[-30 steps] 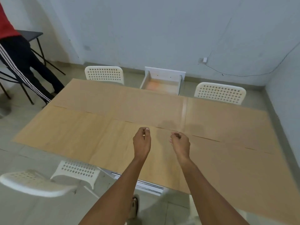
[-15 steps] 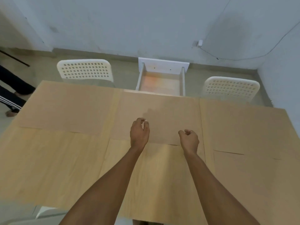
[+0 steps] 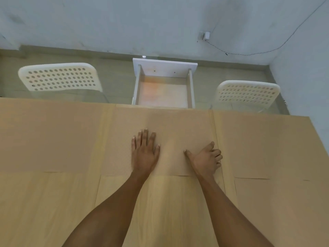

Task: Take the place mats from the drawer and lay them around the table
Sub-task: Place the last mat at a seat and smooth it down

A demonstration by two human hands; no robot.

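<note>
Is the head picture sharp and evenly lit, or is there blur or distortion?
Head view: light soft and even; left chair smeared by motion blur; drawer has an orange tint inside; table edge bends from the wide lens; both hands, left and right, fairly sharp.

Home dining room; table (image 3: 53, 202); white chairs (image 3: 60, 77)

No text, label, brand, number or sign could be read anywhere in the view.
</note>
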